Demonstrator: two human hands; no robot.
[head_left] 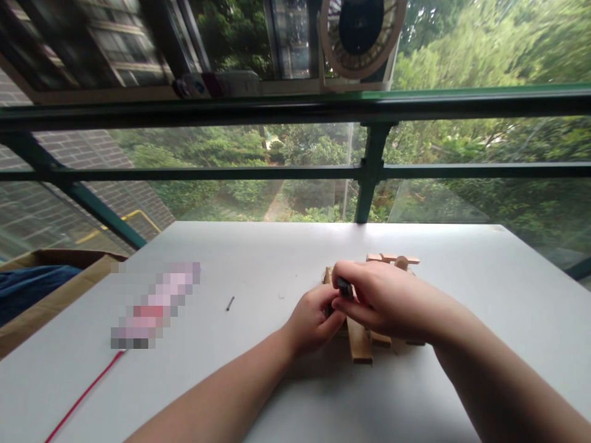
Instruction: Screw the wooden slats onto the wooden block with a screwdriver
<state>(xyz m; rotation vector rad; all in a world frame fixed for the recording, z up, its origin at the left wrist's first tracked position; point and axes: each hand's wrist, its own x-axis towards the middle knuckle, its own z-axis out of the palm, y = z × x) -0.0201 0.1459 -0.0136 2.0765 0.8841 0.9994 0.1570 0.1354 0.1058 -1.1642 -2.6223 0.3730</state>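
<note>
A small wooden model (360, 341) made of light strips and blocks lies on the white table (258, 258), mostly hidden under my hands. My right hand (378, 298) is closed in a pinch on a small dark tool (345, 287) held over the model. My left hand (314, 320) is curled against the model's left side, fingers closed on the wood. Wooden parts (392, 259) stick out beyond my right hand.
A small dark screw or nail (229, 303) lies left of the hands. Further left is a blurred pink object (154, 304) with a red cord (83, 394). A cardboard box (50, 295) with blue cloth stands at the left edge. A glass railing (369, 172) runs behind the table.
</note>
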